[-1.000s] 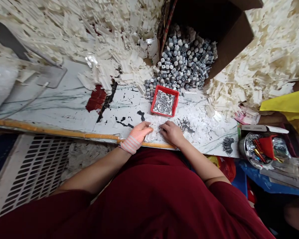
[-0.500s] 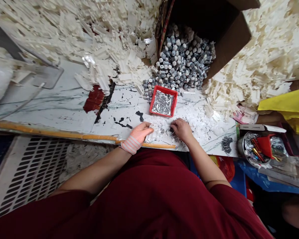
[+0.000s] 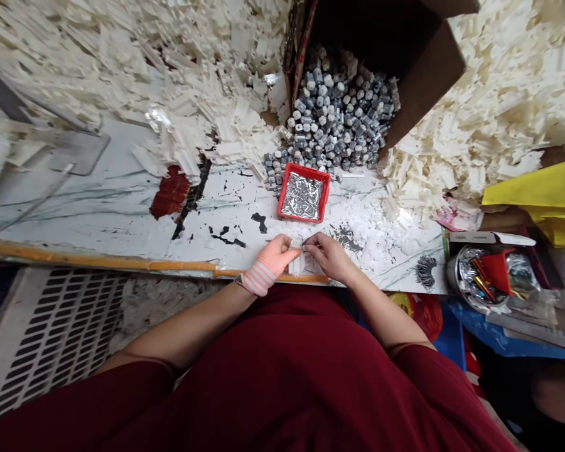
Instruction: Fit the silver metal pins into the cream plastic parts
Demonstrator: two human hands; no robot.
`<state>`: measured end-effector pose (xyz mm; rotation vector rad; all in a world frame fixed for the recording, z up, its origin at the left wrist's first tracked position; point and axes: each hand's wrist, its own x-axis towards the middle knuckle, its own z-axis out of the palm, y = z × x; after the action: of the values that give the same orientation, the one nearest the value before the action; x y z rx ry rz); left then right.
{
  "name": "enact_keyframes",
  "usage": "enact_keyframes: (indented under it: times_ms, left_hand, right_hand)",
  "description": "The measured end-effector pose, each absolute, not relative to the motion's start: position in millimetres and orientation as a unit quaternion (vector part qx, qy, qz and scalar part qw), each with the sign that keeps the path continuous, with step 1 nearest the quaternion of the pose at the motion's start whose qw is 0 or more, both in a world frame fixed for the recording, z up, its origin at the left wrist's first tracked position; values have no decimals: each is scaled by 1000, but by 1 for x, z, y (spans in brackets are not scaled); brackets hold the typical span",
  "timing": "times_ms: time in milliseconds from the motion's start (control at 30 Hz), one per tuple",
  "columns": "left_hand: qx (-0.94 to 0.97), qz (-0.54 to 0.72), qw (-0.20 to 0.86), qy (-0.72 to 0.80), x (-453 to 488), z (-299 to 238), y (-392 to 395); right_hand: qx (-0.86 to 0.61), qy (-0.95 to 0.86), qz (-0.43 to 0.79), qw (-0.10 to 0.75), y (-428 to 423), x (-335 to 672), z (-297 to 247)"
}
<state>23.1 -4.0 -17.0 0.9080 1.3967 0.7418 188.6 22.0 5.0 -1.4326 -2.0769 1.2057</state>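
Note:
My left hand point(image 3: 274, 258), in an orange striped glove, is closed on a white plastic piece point(image 3: 295, 262) close to the table's front edge. Bare-skinned, my right hand point(image 3: 327, 254) meets it from the right, with thumb and forefinger pinched at the piece's upper end. Whatever lies in that pinch is too small to make out. Just beyond both hands stands a red tray point(image 3: 281, 218) full of small shiny metal pins point(image 3: 302, 196). Dark metal bits point(image 3: 346, 238) lie on the table past my right hand.
A tipped cardboard box point(image 3: 426, 81) spills grey and white cylindrical parts point(image 3: 343, 119). Heaps of white plastic pieces point(image 3: 207, 63) cover the back. At the right are a metal pot point(image 3: 456, 276), a yellow sheet point(image 3: 541, 194) and a dark bundle of thin pieces point(image 3: 425, 272).
My right hand has moved left from the small dark metal bits to the white piece in my left hand. My left hand has shifted slightly right. The view has shifted a little.

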Motion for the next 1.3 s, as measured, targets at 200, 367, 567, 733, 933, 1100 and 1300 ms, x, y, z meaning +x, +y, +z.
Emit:
enact_keyframes:
  times_ms: [200, 367, 567, 733, 933, 1100, 1300]
  left_hand:
    - [392, 319, 628, 591, 24, -5, -4]
    - [385, 325, 642, 578, 26, -3, -3]
    - [356, 336, 673, 554, 27, -20, -3]
    - [351, 345, 669, 557, 26, -28, 0]
    - [348, 349, 661, 566, 28, -28, 4]
    - [356, 340, 662, 565, 34, -28, 6]
    - [374, 338, 633, 588, 38, -8, 9]
  right_hand:
    - [-528, -728, 405, 164, 22, 188, 9]
    - [-536, -729, 393, 166, 15, 191, 7]
    - [-525, -743, 387, 148, 58, 216, -6]
    - [-669, -730, 55, 130, 122, 243, -28]
    - [-664, -746, 15, 51, 113, 247, -39]
    - [-673, -715, 115, 151, 94, 241, -33]
    - [-554, -665, 435, 250, 54, 203, -12]
